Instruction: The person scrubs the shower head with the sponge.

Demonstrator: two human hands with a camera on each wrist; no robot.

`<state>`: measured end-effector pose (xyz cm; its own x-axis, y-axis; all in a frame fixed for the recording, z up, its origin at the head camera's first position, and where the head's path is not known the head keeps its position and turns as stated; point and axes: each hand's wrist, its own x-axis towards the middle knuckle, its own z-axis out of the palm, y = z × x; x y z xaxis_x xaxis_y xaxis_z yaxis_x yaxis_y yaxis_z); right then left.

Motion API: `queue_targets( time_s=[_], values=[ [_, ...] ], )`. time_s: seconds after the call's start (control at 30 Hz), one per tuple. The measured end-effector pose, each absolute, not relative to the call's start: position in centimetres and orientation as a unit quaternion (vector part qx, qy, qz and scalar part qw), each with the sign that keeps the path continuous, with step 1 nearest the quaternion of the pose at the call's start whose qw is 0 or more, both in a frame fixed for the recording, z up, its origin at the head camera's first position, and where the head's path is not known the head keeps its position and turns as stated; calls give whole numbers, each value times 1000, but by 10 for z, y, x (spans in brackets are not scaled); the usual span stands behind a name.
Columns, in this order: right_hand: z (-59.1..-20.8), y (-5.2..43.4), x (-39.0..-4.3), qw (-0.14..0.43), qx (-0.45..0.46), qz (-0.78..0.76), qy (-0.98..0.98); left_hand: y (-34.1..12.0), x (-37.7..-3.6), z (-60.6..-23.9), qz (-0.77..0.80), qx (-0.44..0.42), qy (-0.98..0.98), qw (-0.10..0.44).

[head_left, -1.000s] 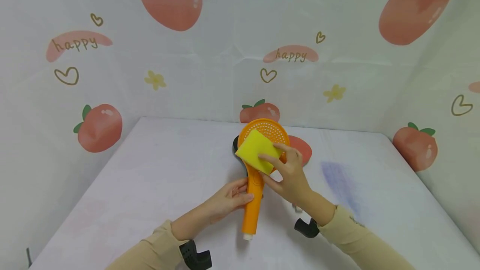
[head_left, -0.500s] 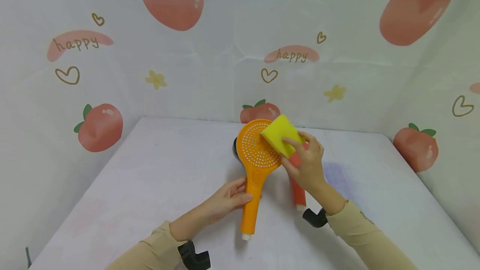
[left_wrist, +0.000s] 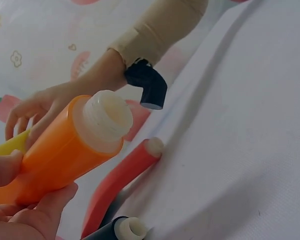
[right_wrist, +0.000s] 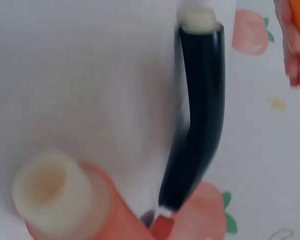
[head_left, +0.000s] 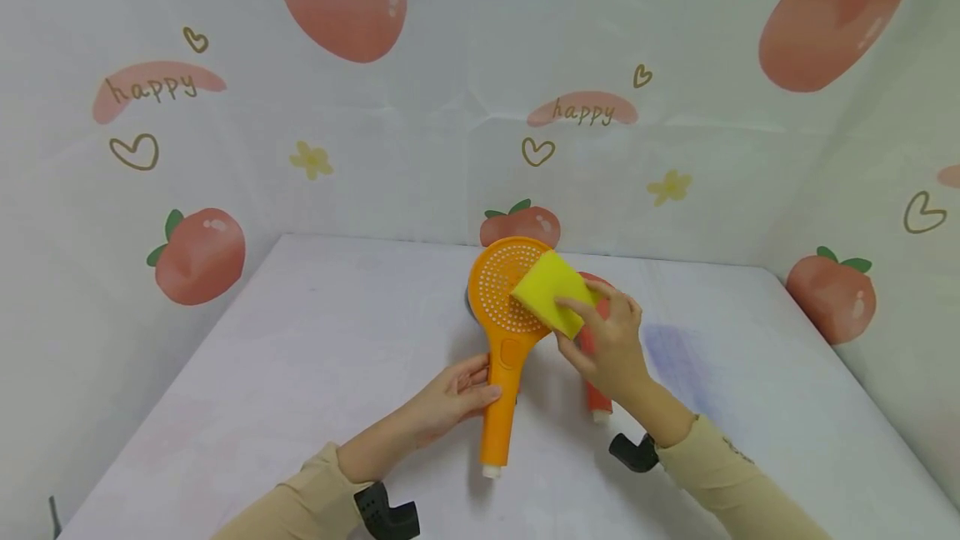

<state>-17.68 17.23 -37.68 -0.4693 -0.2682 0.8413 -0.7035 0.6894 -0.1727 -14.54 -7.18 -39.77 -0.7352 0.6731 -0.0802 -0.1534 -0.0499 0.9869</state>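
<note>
We shift the sponge (head_left: 553, 293) left and nearer, seemingly wiping, right grip (head_left: 611, 348) pinching it, left grip (head_left: 454, 398) clamping the showerhead (head_left: 506, 350).

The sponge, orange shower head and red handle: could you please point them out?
Sponge (head_left: 545, 287): head view, its broad face.
Orange shower head (head_left: 509, 349): head view, neck.
Red handle (left_wrist: 118, 181): left wrist view, mid-shaft.
</note>
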Motion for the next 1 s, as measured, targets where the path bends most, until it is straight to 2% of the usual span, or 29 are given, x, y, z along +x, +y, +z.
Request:
queue_targets(
  time_s=[0.2, 0.53, 1.0],
  values=[
    [-378, 181, -179, 407, 248, 293, -829, -71, -147, -399, 699, 203, 618, 298],
    [-384, 170, -168, 405, 316, 254, -820, -71, -150, -399, 706, 195, 617, 286],
    [-388, 179, -172, 388, 253, 298, -835, -69, -153, -397, 712, 179, 624, 266]
  ],
)
